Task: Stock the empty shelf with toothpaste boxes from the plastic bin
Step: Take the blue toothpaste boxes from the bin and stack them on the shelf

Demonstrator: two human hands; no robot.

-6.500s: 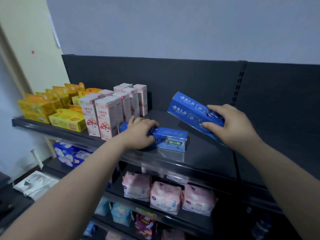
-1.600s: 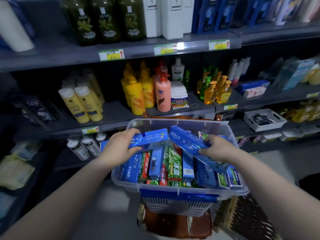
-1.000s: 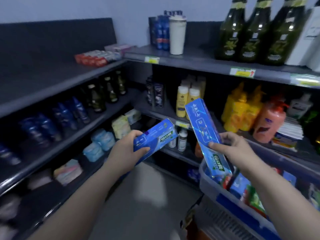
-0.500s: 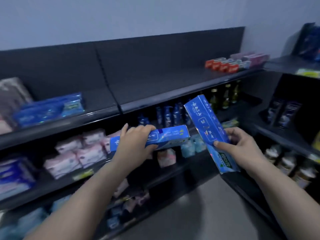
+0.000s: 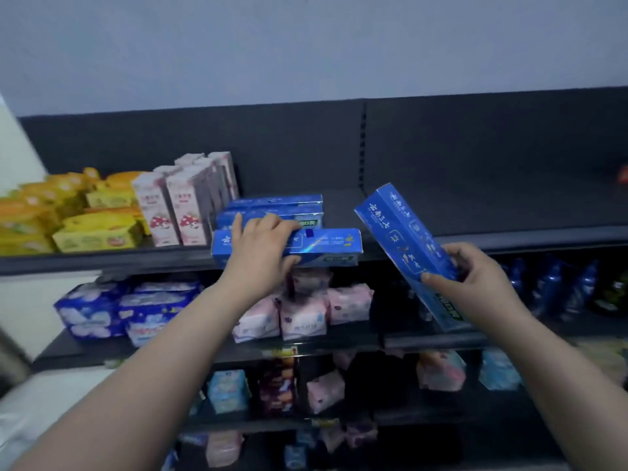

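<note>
My left hand (image 5: 260, 248) grips a blue toothpaste box (image 5: 323, 246) held level at the front edge of the dark top shelf (image 5: 475, 215). Just behind it, blue toothpaste boxes (image 5: 275, 207) lie stacked on that shelf. My right hand (image 5: 472, 273) holds a second blue toothpaste box (image 5: 401, 232) tilted steeply, its top end toward the shelf, its lower end hanging below the shelf edge. The plastic bin is out of view.
Pink-and-white cartons (image 5: 176, 205) and yellow packs (image 5: 95, 229) fill the shelf's left part. The right part of the top shelf is bare dark metal. Lower shelves hold soft pink packs (image 5: 302, 314) and blue packs (image 5: 129, 307).
I have turned left from the aisle to face the shelf. Both hands carried their blue boxes up to the top shelf; the left box now sits at its front edge.
</note>
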